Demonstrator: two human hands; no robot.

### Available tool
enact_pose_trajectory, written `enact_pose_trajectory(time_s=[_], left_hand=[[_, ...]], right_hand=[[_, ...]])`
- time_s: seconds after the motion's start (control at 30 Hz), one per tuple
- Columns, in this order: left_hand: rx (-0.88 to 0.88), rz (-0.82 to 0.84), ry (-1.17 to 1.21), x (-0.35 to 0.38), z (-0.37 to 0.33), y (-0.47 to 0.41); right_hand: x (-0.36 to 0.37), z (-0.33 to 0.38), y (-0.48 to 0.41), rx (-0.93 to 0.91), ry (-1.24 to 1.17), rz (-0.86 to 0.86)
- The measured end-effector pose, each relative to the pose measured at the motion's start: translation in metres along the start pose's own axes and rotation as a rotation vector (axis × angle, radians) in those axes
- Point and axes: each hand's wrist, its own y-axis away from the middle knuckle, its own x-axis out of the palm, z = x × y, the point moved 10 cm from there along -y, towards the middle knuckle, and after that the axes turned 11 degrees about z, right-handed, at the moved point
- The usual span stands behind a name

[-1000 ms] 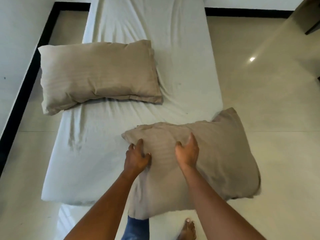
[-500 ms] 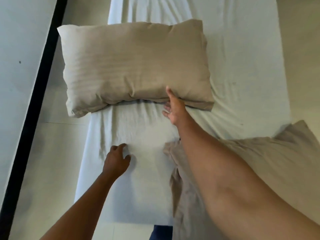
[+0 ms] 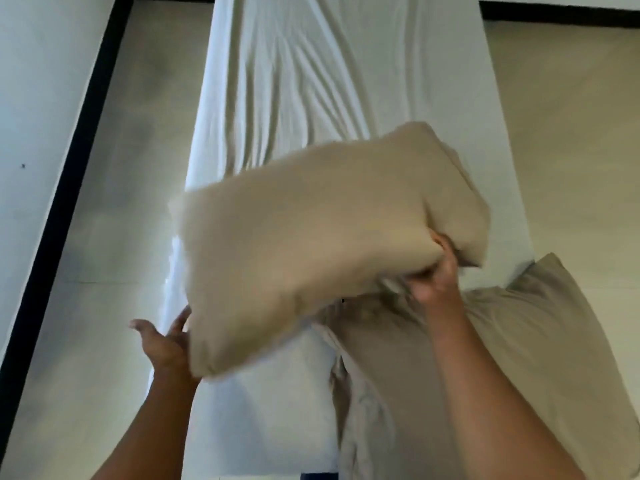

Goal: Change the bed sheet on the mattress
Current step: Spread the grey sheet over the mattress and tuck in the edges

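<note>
- Half a second ago the tan pillow lay flat across the bed with only my right fingertips at its near edge; now the lifted pillow is up off the bed, tilted, its right end higher and farther from me, blurred with motion.
- My right hand grips it at the lower right edge, fingers curled into a bunch of the fabric.
- My left hand, which was pressing on the bed sheet before, is now open with palm up and thumb spread, its fingers reaching under the pillow's lower left corner; whether they touch it I cannot tell.
- The white bed sheet is still on the mattress, covering it end to end, with long creases running along its middle.
- The second pillow, also tan, lies under my right forearm, half on the near right corner of the bed and half hanging over the beige floor.
- A black skirting runs along the foot of the white wall on the left.
</note>
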Motion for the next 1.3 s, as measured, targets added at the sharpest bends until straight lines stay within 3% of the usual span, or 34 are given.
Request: enact_pose_trajectory(time_s=[0.07, 0.13, 0.2, 0.3, 0.4, 0.47, 0.57, 0.67, 0.73, 0.8, 0.9, 1.03, 1.07, 1.17, 1.23, 1.3], left_hand=[[-0.149, 0.049, -0.147, 0.013, 0.023, 0.011], [-0.297, 0.148, -0.551, 0.040, 0.058, 0.030], [-0.317, 0.169, -0.792, 0.053, 0.095, 0.048], [-0.175, 0.162, -0.670, 0.072, 0.112, 0.075], [-0.077, 0.289, -0.593, 0.106, 0.110, 0.113], [-0.089, 0.364, -0.634, 0.129, 0.123, 0.144], [-0.213, 0.379, -0.878, 0.140, 0.159, 0.179], [-0.388, 0.288, -1.265, 0.121, 0.195, 0.188], [-0.392, 0.219, -1.349, 0.125, 0.207, 0.184], [-0.277, 0.165, -1.368, 0.152, 0.209, 0.165], [0.133, 0.096, -1.615, 0.222, 0.191, 0.140], [0.485, 0.281, -2.158, 0.310, 0.213, 0.137], [0.438, 0.390, -2.242, 0.321, 0.229, 0.133], [-0.257, 0.708, -2.046, 0.301, 0.279, 0.113], [-0.567, 0.773, -1.871, 0.287, 0.294, 0.117], [-0.698, 0.750, -1.747, 0.274, 0.292, 0.106]], right_hand=[[-0.059, 0.034, 0.044, -0.016, -0.006, -0.042], [-0.115, 0.054, 0.073, 0.009, 0.047, -0.118], [-0.150, 0.070, 0.097, 0.022, 0.075, -0.187], [-0.150, 0.092, 0.125, -0.005, 0.145, -0.128], [-0.158, 0.126, 0.171, -0.154, 0.074, -0.026], [-0.191, 0.151, 0.215, -0.259, -0.002, -0.056], [-0.260, 0.168, 0.274, -0.339, -0.073, -0.215], [-0.321, 0.146, 0.319, -0.157, 0.051, -0.501], [-0.351, 0.130, 0.342, -0.069, 0.139, -0.707], [-0.363, 0.125, 0.344, -0.110, 0.178, -0.774], [-0.361, 0.114, 0.326, -0.120, 0.220, -0.753], [-0.344, 0.076, 0.300, -0.022, 0.090, -0.624], [-0.345, 0.068, 0.298, -0.006, 0.073, -0.618], [-0.387, 0.059, 0.289, -0.077, 0.030, -0.745], [-0.393, 0.059, 0.275, -0.109, 0.008, -0.693], [-0.367, 0.067, 0.264, -0.144, 0.024, -0.624]])
